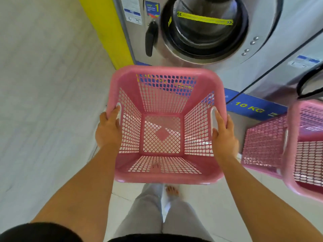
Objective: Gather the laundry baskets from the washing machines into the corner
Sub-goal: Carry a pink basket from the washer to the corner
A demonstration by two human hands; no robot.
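Holding a pink laundry basket [164,123] out in front at about waist height, right in front of a silver front-load washing machine [201,32]. Both bare hands are on it, one per side. Left hand [109,128] is on the left rim with the thumb hooked into the handle slot and the fingers [103,117] wrapped around the outside, so they're closed on the basket. Right hand [224,135] mirrors that on the right rim, thumb lying along the white handle slot, fingers curled around the outer edge, closed on the basket too. Basket is upright, empty, mesh walls and a lattice bottom with a solid diamond in the middle, and you can see the floor tiles [43,102] through it. It's clear of the floor, since legs in grey trousers [148,215] and a bare foot [172,190] show underneath the near edge.

Machine's round door [204,27] has a yellow strip across the glass, and there's a sticker with a "1" [152,9] at the upper left. A blue band [251,106] at the base reads "10 KG". Yellow post [108,30] stands just left of the machine.

Off to the right there's a second pink basket [300,147], same style, partly cut off by the frame edge, near the next machine over. Can't tell whether it's a single basket or two nested.
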